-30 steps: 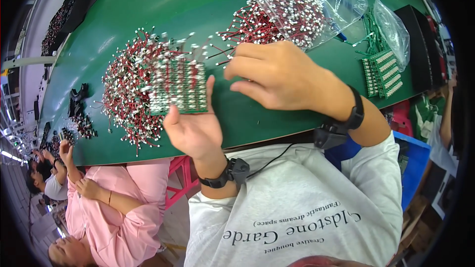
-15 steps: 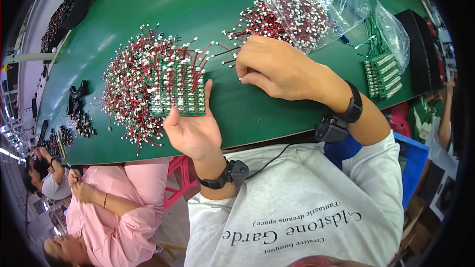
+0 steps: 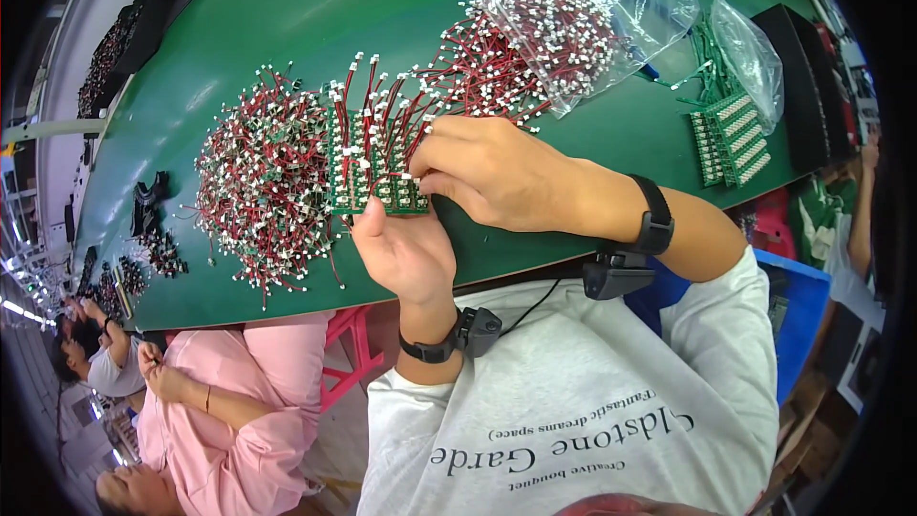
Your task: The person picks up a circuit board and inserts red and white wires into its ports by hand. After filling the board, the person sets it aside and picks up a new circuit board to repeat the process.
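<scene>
Centre of the frame, green rectangular circuit-board panel with rows of white connectors [image 3: 377, 172], held up near the green surface [image 3: 287, 10], red wires with white plugs sticking up from it. Left hand [image 3: 406, 258] grips it from below, thumb on the near edge, other fingers mostly hidden underneath. Right hand [image 3: 516, 177] at the panel's right side, fingertips drawn close together; can't tell if they pinch a wire. Just left of the panel, big heap of red wires with white plugs [image 3: 263, 182], touching or not unclear; upper centre, second red-and-white wire heap [image 3: 478, 67], partly under a clear plastic bag [image 3: 659, 0]. Risks, as judged: panel could tip if the thumb slackens while the right fingers press; standing wires could snag on either heap and pull loose; crowded wires could get bent
</scene>
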